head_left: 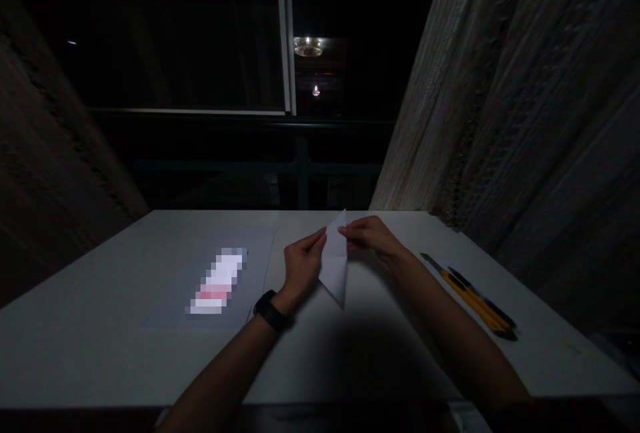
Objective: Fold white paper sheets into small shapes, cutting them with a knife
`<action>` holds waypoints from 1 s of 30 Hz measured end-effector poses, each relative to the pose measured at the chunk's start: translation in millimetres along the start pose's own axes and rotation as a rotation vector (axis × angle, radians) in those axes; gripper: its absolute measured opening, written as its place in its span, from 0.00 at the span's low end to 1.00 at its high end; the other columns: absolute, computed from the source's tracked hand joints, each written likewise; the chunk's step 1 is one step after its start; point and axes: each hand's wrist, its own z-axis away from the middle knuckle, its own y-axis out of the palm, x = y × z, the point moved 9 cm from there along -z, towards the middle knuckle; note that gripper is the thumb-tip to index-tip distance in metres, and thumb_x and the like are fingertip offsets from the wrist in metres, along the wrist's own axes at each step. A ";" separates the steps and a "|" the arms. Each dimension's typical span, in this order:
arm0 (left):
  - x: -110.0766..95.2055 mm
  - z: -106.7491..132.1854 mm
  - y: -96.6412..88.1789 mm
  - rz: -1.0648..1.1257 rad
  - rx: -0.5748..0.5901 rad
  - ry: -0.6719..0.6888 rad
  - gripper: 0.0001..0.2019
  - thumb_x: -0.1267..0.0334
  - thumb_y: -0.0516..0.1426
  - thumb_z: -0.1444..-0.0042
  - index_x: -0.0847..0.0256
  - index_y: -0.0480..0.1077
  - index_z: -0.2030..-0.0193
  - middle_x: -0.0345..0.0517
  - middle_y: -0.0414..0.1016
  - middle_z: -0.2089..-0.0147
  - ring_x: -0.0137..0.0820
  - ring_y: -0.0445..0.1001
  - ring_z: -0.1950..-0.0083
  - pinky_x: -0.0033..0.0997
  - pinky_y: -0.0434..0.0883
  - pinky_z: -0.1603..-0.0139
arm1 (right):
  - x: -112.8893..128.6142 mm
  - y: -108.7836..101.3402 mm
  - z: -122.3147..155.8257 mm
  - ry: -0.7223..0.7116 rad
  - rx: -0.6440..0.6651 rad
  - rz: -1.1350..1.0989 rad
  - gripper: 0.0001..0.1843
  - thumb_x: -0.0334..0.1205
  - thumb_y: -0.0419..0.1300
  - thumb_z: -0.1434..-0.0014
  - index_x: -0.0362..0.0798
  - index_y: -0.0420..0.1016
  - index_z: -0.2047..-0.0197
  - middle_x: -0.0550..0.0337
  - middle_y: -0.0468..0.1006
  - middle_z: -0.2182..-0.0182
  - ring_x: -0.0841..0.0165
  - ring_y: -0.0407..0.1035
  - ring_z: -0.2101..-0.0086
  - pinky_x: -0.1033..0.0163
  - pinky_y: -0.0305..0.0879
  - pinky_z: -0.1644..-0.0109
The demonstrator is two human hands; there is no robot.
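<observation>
A folded piece of white paper [335, 263], pointed at top and bottom, is held up above the white table [100, 326]. My left hand [301, 265] pinches its left edge, with a dark watch on that wrist. My right hand [367, 235] pinches the paper's upper right edge near the top point. Both hands have their fingers closed on the paper.
A yellow-and-black utility knife [475, 300] and a dark pen lie on the table at the right. A flat sheet with a blurred patch [217, 283] lies at the left. Curtains hang on both sides of a dark window behind the table.
</observation>
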 end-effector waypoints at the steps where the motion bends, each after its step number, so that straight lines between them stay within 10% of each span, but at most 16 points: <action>1: 0.9 0.3 1.2 0.012 0.008 -0.011 0.13 0.60 0.58 0.49 0.59 0.75 0.57 0.45 0.77 0.56 0.37 0.75 0.55 0.37 0.70 0.50 | -2.4 -1.0 0.2 0.003 -0.011 -0.021 0.17 0.48 0.69 0.65 0.42 0.73 0.82 0.59 0.74 0.83 0.72 0.67 0.81 0.68 0.66 0.77; 18: 15.6 3.7 16.7 0.043 0.111 -0.035 0.14 0.59 0.58 0.49 0.59 0.75 0.57 0.47 0.77 0.56 0.37 0.75 0.54 0.38 0.69 0.49 | -4.9 -18.8 -4.0 -0.174 -0.341 -0.154 0.17 0.48 0.68 0.68 0.44 0.68 0.87 0.64 0.66 0.88 0.75 0.59 0.85 0.68 0.56 0.82; 30: 24.0 2.8 17.1 0.081 0.114 -0.082 0.13 0.61 0.59 0.51 0.60 0.76 0.59 0.47 0.77 0.57 0.38 0.75 0.54 0.38 0.69 0.49 | -8.2 -25.8 -18.4 -0.140 -0.306 -0.157 0.19 0.48 0.69 0.72 0.46 0.66 0.88 0.65 0.67 0.88 0.72 0.62 0.84 0.66 0.60 0.80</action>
